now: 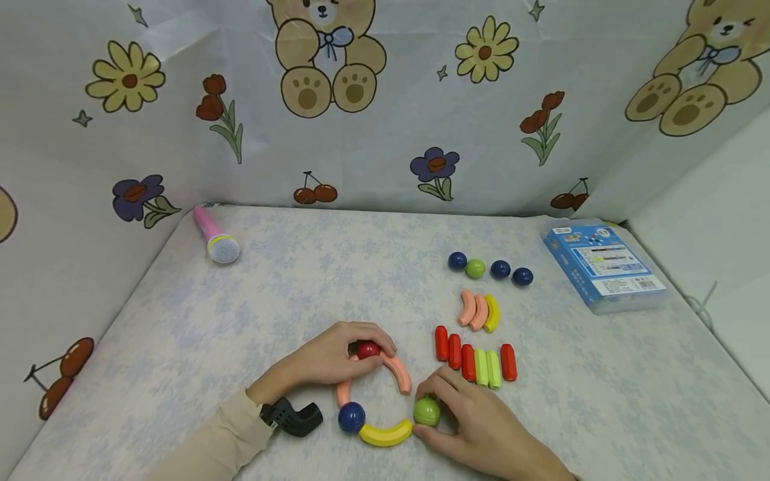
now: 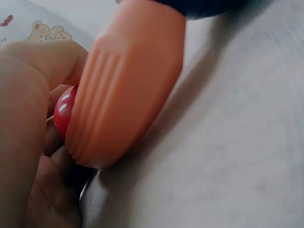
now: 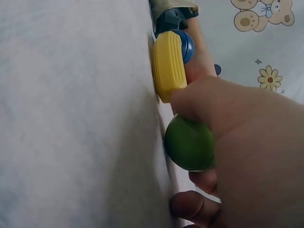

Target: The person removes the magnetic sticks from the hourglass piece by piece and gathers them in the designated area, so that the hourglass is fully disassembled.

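A ring-like chain lies on the table near me, made of curved bars and balls. My left hand (image 1: 331, 354) grips a red ball (image 1: 368, 349) at its far side, with fingertips against a curved pink bar (image 1: 398, 374). Another pink bar (image 2: 128, 85) runs from beneath that hand to a dark blue ball (image 1: 351, 417). A curved yellow bar (image 1: 386, 434) joins the blue ball on its right. At the yellow bar's other end my right hand (image 1: 481, 424) holds a green ball (image 1: 427, 411) between thumb and fingers. A gap separates the green ball from the right pink bar.
Behind my right hand lie red bars (image 1: 455, 351) and light green bars (image 1: 487, 369). Farther back are curved bars (image 1: 478, 312) and a row of balls (image 1: 475, 268). A blue box (image 1: 604, 264) stands far right, a pink microphone (image 1: 216, 237) far left.
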`<state>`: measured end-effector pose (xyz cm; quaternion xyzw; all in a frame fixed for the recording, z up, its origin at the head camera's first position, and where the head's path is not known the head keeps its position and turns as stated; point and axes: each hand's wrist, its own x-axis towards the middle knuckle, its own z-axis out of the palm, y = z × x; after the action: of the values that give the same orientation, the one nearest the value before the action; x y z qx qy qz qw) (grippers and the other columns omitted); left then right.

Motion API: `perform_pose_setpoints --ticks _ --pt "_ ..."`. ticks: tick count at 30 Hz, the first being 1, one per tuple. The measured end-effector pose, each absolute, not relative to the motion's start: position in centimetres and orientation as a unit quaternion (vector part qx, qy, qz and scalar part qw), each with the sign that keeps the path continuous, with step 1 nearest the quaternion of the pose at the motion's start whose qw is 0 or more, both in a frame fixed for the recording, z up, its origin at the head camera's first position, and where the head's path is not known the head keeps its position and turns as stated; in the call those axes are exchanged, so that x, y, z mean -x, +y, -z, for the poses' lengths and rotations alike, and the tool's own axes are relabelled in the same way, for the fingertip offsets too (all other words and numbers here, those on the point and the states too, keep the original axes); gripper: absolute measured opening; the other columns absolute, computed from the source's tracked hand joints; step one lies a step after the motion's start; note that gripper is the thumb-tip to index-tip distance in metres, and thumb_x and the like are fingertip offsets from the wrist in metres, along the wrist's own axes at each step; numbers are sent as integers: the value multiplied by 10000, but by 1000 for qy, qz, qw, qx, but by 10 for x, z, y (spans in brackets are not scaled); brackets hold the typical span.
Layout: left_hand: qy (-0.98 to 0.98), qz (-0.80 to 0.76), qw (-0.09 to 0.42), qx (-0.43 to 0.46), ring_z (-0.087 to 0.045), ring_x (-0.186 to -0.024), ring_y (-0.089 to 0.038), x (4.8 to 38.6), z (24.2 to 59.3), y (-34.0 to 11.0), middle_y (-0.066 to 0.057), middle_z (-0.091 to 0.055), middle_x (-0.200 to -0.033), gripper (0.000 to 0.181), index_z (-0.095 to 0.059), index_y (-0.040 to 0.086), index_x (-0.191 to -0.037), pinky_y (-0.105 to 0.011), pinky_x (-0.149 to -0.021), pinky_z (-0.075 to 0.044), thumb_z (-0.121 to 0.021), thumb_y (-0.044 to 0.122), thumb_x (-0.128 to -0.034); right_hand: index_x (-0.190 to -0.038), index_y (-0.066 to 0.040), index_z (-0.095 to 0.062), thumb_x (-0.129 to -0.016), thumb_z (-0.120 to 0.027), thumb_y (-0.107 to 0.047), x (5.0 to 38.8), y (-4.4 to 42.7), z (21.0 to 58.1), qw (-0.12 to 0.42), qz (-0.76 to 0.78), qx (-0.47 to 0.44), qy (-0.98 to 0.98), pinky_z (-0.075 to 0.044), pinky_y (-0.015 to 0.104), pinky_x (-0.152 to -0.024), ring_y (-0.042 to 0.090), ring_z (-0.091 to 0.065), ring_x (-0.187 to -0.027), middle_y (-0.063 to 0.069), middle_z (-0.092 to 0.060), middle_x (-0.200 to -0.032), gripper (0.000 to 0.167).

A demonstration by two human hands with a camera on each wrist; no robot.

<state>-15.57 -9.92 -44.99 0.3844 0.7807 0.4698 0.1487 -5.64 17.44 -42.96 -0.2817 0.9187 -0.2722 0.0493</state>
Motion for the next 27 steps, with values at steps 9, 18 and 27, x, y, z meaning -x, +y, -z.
perform_pose_setpoints --ticks 9,18,27 --pt "780 -468 145 -389 -639 -1103 -64 157 452 -99 124 -705 -1194 169 -741 280 -1118 -246 -859 -528 -683 179 -996 -1128 -347 -637 -950 -660 -596 57 177 428 77 272 277 919 -494 186 -706 -51 -499 -799 -227 -539 -999 306" --pt "778 -472 151 -385 -641 -1094 -70 157 453 -98 130 -705 -1187 180 -739 287 -1127 -251 -857 -531 -678 177 -999 -1153 -362 -644 -973 -611 -609 58 180 428 84 269 285 916 -497 205 -724 -49 -502 -811 -240 -560 -1005 307" --pt "779 -475 157 -377 -641 -1129 -75 156 451 -98 132 -707 -1187 178 -742 277 -1136 -268 -914 -530 -678 180 -1000 -1164 -357 -656 -981 -590 -618 58 181 427 97 268 288 914 -521 228 -765 -46 -516 -842 -239 -566 -1023 326"
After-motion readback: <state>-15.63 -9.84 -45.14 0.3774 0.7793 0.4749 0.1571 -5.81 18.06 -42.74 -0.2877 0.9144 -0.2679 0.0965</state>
